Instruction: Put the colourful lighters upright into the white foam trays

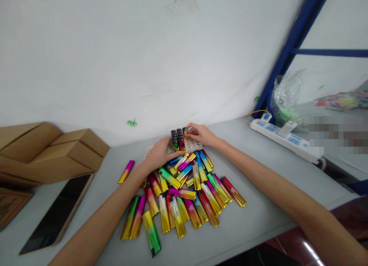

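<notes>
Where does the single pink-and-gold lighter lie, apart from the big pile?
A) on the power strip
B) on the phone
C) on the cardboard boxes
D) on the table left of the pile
D: the lone pink-and-gold lighter rests on the grey table, left of the pile.

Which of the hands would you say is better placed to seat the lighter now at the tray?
Probably the right hand: its fingertips pinch a lighter over the white tray, while the left hand rests on the tray's near edge.

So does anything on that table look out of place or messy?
One pink-and-gold lighter lies alone, apart from the loose pile of lighters near the hands. The pile is jumbled, lying at all angles. Nothing looks broken or spilled.
</notes>
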`<state>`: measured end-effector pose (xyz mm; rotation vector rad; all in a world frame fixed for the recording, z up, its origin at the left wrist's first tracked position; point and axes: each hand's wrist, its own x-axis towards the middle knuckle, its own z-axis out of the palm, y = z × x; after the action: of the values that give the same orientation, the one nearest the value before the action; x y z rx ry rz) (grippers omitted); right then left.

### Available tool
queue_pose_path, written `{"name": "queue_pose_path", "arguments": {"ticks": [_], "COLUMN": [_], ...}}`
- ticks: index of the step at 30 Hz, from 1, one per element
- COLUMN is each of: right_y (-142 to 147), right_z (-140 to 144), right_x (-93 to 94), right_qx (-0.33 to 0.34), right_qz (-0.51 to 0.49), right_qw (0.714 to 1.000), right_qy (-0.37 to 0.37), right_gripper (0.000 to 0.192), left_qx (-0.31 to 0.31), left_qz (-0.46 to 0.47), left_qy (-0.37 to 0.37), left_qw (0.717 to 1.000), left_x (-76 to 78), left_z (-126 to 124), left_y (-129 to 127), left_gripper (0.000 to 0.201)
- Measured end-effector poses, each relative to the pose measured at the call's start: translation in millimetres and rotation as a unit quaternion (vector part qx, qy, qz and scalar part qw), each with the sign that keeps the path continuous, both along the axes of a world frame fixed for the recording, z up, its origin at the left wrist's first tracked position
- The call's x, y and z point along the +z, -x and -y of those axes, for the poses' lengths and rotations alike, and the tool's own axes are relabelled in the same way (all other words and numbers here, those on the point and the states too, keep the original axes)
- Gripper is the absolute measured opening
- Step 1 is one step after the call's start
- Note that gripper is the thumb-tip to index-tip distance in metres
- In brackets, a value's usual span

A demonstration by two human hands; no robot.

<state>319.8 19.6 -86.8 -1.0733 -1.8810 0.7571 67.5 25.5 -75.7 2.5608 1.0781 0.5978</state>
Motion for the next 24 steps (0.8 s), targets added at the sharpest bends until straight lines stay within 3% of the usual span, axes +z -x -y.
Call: {"name": "queue_pose_path", "arguments": {"ticks": [4, 7, 10, 12, 19, 24], "right_y": [-6, -17, -32, -40, -38, -28], "right_z": [11, 30, 56, 74, 106, 112], "right_x": [4.8, 12.3, 21.6, 27.1, 30.8, 34.9], "right_qx": [-0.011, -0.063, -0.139, -0.174, -0.094, -0.125], "right_qz": [0.041, 0.065, 0.108, 0.138, 0.215, 0.202], "right_qw": [0.999, 0.995, 0.984, 0.975, 0.970, 0.970], "right_qy": [-0.002, -0.034, -0.041, -0.025, 0.060, 0.054], "right_gripper": [0.027, 0.036, 0.016, 0.017, 0.030, 0.031], "left_qx": [-0.007, -0.005, -0.001, 0.000, -0.008, -0.013], "left_qz": [-0.001, -0.007, -0.011, -0.011, -0.002, -0.009], "left_qy": [-0.006, -0.010, -0.015, -0.016, -0.026, -0.028], "left_qw": [1.000, 1.000, 1.000, 1.000, 1.000, 0.999], "left_x": [-1.3, -3.1, -4.9, -5.8, -7.0, -6.1], "left_z": [-2, -3, -4, -5, -5, -4], "left_y": [0, 0, -1, -1, -2, -3], "left_gripper": [0.075, 0.076, 0.078, 0.079, 0.074, 0.068]}}
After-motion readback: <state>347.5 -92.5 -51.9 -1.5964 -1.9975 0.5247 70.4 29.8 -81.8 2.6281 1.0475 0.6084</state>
